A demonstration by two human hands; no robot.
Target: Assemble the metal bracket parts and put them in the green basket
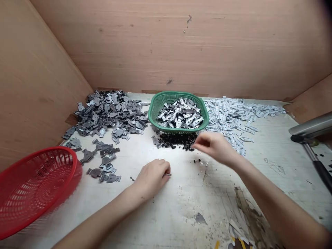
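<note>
My left hand [153,176] rests low over the white worktop with its fingers closed on a flat metal plate [168,174]. Only a thin edge of that plate shows past the fingertips. At the right end of a heap of small black parts [176,141], my right hand [211,147] has its thumb and fingers pinched together. Whatever lies between those fingertips is too small to make out. Just behind the black heap stands a green basket [178,130], holding many assembled-looking metal pieces [181,112].
Grey metal plates [111,112] are heaped at the left, several loose ones nearer. Pale metal strips [230,112] spread on the right. A red basket [74,173] tilts at the left edge. A metal tool with a black handle [321,173] sits far right. Wooden boards [181,52] wall the back and sides.
</note>
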